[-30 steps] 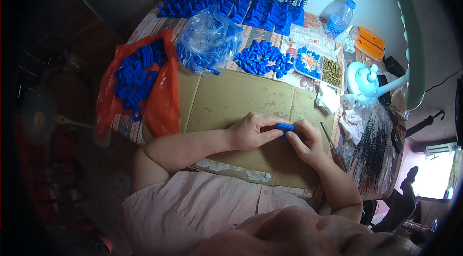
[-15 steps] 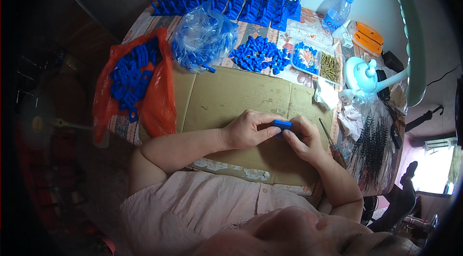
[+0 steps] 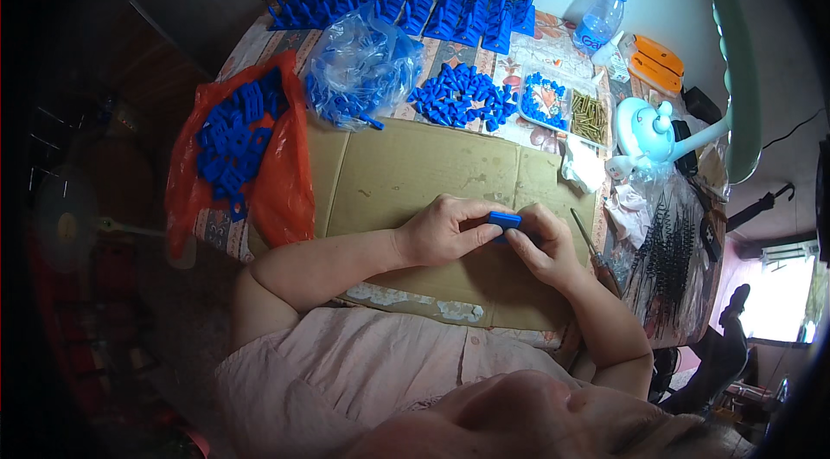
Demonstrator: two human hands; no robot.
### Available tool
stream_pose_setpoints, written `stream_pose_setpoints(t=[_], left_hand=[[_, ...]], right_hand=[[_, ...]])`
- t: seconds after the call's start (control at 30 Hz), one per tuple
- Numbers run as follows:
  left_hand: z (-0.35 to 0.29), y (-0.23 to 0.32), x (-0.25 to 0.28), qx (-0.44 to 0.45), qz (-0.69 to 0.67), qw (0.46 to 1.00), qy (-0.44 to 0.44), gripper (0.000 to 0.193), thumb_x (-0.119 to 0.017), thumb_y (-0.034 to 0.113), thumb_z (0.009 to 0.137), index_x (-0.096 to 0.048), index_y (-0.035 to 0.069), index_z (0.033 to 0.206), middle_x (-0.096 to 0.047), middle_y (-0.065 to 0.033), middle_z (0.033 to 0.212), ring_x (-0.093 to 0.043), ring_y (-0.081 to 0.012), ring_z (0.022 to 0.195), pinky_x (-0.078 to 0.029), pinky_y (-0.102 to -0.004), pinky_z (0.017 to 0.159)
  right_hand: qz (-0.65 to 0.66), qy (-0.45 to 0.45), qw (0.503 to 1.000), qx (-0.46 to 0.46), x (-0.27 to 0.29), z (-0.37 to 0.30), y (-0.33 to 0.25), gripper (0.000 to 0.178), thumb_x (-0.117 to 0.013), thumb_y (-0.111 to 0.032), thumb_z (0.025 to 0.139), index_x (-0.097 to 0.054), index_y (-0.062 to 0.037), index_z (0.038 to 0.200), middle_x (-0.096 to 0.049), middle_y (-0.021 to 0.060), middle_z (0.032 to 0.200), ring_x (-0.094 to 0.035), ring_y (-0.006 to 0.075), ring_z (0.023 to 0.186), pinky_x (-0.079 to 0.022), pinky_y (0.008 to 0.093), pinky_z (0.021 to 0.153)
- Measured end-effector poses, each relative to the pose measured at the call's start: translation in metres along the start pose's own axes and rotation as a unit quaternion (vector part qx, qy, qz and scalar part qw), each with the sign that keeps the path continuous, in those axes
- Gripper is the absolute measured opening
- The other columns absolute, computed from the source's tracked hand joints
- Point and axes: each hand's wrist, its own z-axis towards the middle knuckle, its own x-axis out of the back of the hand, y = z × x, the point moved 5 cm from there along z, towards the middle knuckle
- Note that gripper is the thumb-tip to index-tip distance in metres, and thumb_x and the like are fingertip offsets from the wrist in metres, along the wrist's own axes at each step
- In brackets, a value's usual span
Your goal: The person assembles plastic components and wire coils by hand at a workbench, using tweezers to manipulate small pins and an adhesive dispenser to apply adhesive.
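Over the cardboard sheet (image 3: 406, 169), a small blue plastic part (image 3: 505, 219) is pinched between both hands. My left hand (image 3: 445, 230) grips its left end with thumb and fingers, and my right hand (image 3: 543, 243) has hold of its right end. The fingers cover much of the part, so its full shape is hidden. Right of my right hand lies a screwdriver (image 3: 596, 256). Beyond the cardboard sit a heap of small blue plastic pieces (image 3: 462, 96) and a clear plastic box (image 3: 546, 124) holding tiny blue pieces and brass-coloured screws (image 3: 589, 117).
A red bag (image 3: 294, 174) of blue plates lies left, beside a clear bag (image 3: 363, 70) of blue parts. Rows of blue bases with black springs (image 3: 458, 14) line the back. A desk lamp (image 3: 647, 130), bottle (image 3: 603, 20), orange case (image 3: 655, 64) and loose springs (image 3: 666, 260) occupy the right.
Both hands keep their hold on the blue part, which has tilted slightly so that its front edge shows more. The whole view has shifted a little.
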Motion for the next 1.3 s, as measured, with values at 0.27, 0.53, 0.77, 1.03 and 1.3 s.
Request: stream_pose_setpoints(t=[0.27, 0.53, 0.77, 1.03, 1.3], left_hand=[[0.0001, 0.0012, 0.0001, -0.006, 0.008, 1.0, -0.002, 0.028, -0.058, 0.008, 0.09, -0.06, 0.001, 0.117, -0.067, -0.0052, 0.089, -0.059, -0.0063, 0.069, -0.05, -0.0223, 0.062], [0.0006, 0.0013, 0.0006, 0.004, 0.006, 1.0, 0.002, 0.027, -0.058, 0.007, 0.09, -0.061, 0.001, 0.116, -0.068, -0.0055, 0.089, -0.06, -0.0064, 0.069, -0.051, -0.0219, 0.062], [0.0003, 0.0013, 0.0004, 0.008, 0.005, 1.0, -0.001, 0.027, -0.059, 0.007, 0.09, -0.061, 0.001, 0.116, -0.068, -0.0052, 0.089, -0.06, -0.0065, 0.07, -0.051, -0.0219, 0.062], [-0.0006, 0.0013, 0.0, 0.004, -0.002, 1.0, 0.001, 0.027, -0.058, 0.007, 0.09, -0.06, 0.001, 0.116, -0.067, -0.0051, 0.089, -0.06, -0.0062, 0.069, -0.05, -0.0219, 0.062], [0.0003, 0.0017, 0.0009, -0.008, 0.012, 1.0, 0.004, 0.027, -0.058, 0.005, 0.09, -0.06, 0.0, 0.116, -0.067, -0.0053, 0.089, -0.06, -0.0065, 0.069, -0.05, -0.0224, 0.062]], right_hand=[[-0.016, -0.007, 1.0, 0.009, 0.0009, 0.0005, -0.0003, 0.012, -0.063, -0.004, 0.084, -0.055, -0.0005, 0.092, -0.058, 0.0052, 0.069, -0.055, 0.0089, 0.06, -0.042, 0.0246, 0.053], [-0.008, -0.003, 1.0, -0.003, 0.0011, 0.0, 0.002, 0.012, -0.064, -0.005, 0.084, -0.056, -0.0005, 0.091, -0.057, 0.0062, 0.069, -0.055, 0.0099, 0.059, -0.042, 0.0253, 0.053], [-0.013, -0.004, 1.0, -0.001, 0.001, 0.0005, -0.0001, 0.012, -0.065, -0.005, 0.084, -0.057, -0.0006, 0.091, -0.057, 0.0068, 0.069, -0.055, 0.0112, 0.059, -0.042, 0.0262, 0.054], [-0.008, -0.007, 1.0, -0.004, -0.0001, 0.0008, -0.0028, 0.012, -0.064, -0.004, 0.084, -0.056, -0.0003, 0.092, -0.059, 0.0071, 0.07, -0.059, 0.0116, 0.061, -0.044, 0.0258, 0.054], [-0.014, -0.005, 1.0, 0.009, 0.001, 0.0014, -0.0009, 0.011, -0.064, -0.004, 0.084, -0.056, 0.0, 0.091, -0.059, 0.0077, 0.07, -0.059, 0.012, 0.061, -0.044, 0.0261, 0.055]])
